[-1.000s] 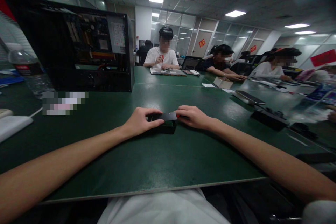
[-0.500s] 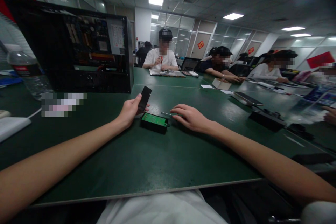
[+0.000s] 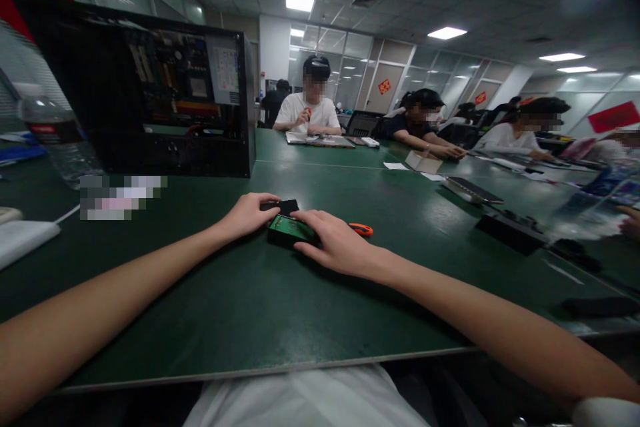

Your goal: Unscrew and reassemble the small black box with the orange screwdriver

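A black case point(image 3: 287, 238) with a green circuit board point(image 3: 291, 227) in its open top lies on the table before me. My right hand point(image 3: 336, 240) is closed over the case's right end, thumb on the near side and fingers across the far side. Just behind the case, a flat black cover point(image 3: 289, 206) lies low over the table. My left hand point(image 3: 253, 213) has its fingers closed at the cover's left end; the fingertips are partly hidden. Beyond my right hand rests a tool with an orange and black handle point(image 3: 361, 229), its other end covered by the hand.
An open computer case point(image 3: 200, 147) stands at the left, near a plastic bottle point(image 3: 60, 140). To the right are a black box-like device point(image 3: 510, 232) and a small open carton point(image 3: 423, 161). Several people sit around the green table point(image 3: 280, 320).
My left hand has lowered the cover from upright to nearly flat behind the case. My right hand has let go of the thin-shafted tool and taken hold of the case.
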A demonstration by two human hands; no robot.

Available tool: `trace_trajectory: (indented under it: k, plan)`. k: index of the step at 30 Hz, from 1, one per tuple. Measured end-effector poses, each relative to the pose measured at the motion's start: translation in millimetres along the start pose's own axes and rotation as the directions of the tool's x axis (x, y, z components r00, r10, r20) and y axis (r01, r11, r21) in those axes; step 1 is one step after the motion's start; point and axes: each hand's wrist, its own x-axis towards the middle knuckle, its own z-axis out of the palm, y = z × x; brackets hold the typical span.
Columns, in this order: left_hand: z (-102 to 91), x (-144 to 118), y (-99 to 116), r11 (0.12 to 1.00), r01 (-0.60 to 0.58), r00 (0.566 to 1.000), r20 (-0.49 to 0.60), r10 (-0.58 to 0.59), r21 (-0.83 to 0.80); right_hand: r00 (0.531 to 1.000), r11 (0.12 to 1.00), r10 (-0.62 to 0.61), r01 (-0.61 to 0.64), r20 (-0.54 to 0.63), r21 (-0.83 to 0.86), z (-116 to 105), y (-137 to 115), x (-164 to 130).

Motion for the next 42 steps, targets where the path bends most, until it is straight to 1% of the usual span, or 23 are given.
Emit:
trace_trajectory:
  k: [2, 4, 7, 12, 14, 16, 18, 19, 21, 22, 23, 24, 25, 26, 27, 29, 31, 32, 35, 38, 40, 42]
  plan:
    - [2.0, -0.8, 0.0, 0.997, -0.032, 0.999, -0.012, 0.032, 0.066, 1.000, 1.000, -0.002, 0.002, 0.006, -0.006, 2.9, 1.4, -0.7]
    - [3.2, -1.6, -0.5, 0.994, -0.057, 0.998, -0.020, 0.059, 0.092, 1.000, 1.000, -0.006, 0.006, 0.014, -0.012, 6.4, 2.1, -1.0]
    - [3.6, -3.1, -1.0, 0.992, -0.095, 0.995, -0.012, 0.096, 0.087, 1.000, 1.000, -0.016, 0.016, 0.018, -0.018, 12.2, 2.2, -0.4]
    - [2.9, -5.5, 1.5, 0.991, -0.095, 0.996, 0.011, 0.094, 0.093, 1.000, 0.999, -0.020, 0.019, 0.016, 0.026, 14.6, 3.0, -0.5]
    - [2.4, -6.5, 3.8, 0.991, -0.098, 0.995, 0.005, 0.098, 0.097, 1.000, 0.997, -0.013, 0.012, 0.000, 0.075, 8.5, 6.2, -1.0]
    - [1.7, -7.9, 6.9, 0.991, -0.097, 0.995, -0.004, 0.098, 0.091, 0.999, 0.994, 0.019, -0.014, -0.044, 0.111, -4.1, 15.5, -1.4]
    - [0.7, -10.0, 10.6, 0.992, -0.097, 0.995, -0.012, 0.099, 0.082, 0.988, 0.991, 0.091, -0.078, -0.125, 0.104, -23.8, 35.3, -2.9]
    - [0.4, -11.3, 12.7, 0.992, -0.103, 0.994, -0.012, 0.104, 0.073, 0.974, 0.987, 0.148, -0.135, -0.175, 0.084, -36.0, 50.0, -4.7]
    - [0.3, -14.6, 17.6, 0.990, -0.133, 0.991, -0.008, 0.133, 0.052, 0.923, 0.956, 0.286, -0.294, -0.256, 0.005, -63.2, 87.7, -12.2]
    - [0.7, -16.5, 20.4, 0.988, -0.151, 0.988, -0.004, 0.151, 0.038, 0.883, 0.915, 0.363, -0.398, -0.297, -0.063, -77.5, 109.4, -18.6]
    - [1.7, -18.6, 23.4, 0.986, -0.166, 0.986, 0.000, 0.166, 0.019, 0.834, 0.846, 0.438, -0.509, -0.336, -0.160, -91.6, 131.7, -27.0]
    - [3.1, -20.7, 26.5, 0.985, -0.173, 0.985, 0.004, 0.173, -0.005, 0.774, 0.742, 0.516, -0.618, -0.367, -0.258, -105.1, 153.4, -37.4]
    - [4.9, -22.8, 29.6, 0.985, -0.169, 0.985, 0.012, 0.169, -0.036, 0.701, 0.617, 0.605, -0.713, -0.378, -0.333, -117.8, 173.5, -49.4]
    - [6.8, -24.9, 32.5, 0.985, -0.155, 0.987, 0.026, 0.157, -0.074, 0.613, 0.489, 0.691, -0.787, -0.383, -0.377, -129.3, 191.3, -62.7]
    - [8.9, -26.9, 35.1, 0.984, -0.136, 0.989, 0.048, 0.142, -0.113, 0.547, 0.409, 0.738, -0.828, -0.395, -0.384, -139.5, 206.4, -76.8]
    - [12.2, -30.1, 38.8, 0.979, -0.103, 0.988, 0.097, 0.121, -0.175, 0.430, 0.282, 0.804, -0.884, -0.411, -0.374, -155.5, 228.5, -104.4]
    - [13.8, -31.7, 40.0, 0.973, -0.074, 0.988, 0.118, 0.101, -0.219, 0.342, 0.198, 0.843, -0.915, -0.414, -0.353, -165.1, 242.5, -128.3]
    - [13.9, -31.9, 39.8, 0.969, -0.059, 0.989, 0.115, 0.089, -0.241, 0.309, 0.168, 0.858, -0.924, -0.410, -0.344, -167.5, 247.7, -138.0]
    - [12.9, -30.2, 36.9, 0.950, -0.017, 0.995, 0.091, 0.048, -0.312, 0.245, 0.129, 0.897, -0.941, -0.368, -0.313, -167.7, 259.4, -158.6]
    - [12.3, -27.0, 34.5, 0.933, 0.010, 0.996, 0.091, 0.024, -0.360, 0.218, 0.129, 0.920, -0.953, -0.326, -0.274, -164.0, 264.6, -168.5]
    - [13.0, -25.6, 35.2, 0.922, 0.025, 0.995, 0.098, 0.014, -0.386, 0.227, 0.146, 0.918, -0.956, -0.325, -0.253, -163.5, 262.2, -168.4]
    - [14.8, -25.3, 37.9, 0.902, 0.046, 0.993, 0.121, 0.007, -0.429, 0.270, 0.191, 0.896, -0.951, -0.353, -0.245, -164.2, 254.3, -159.4]
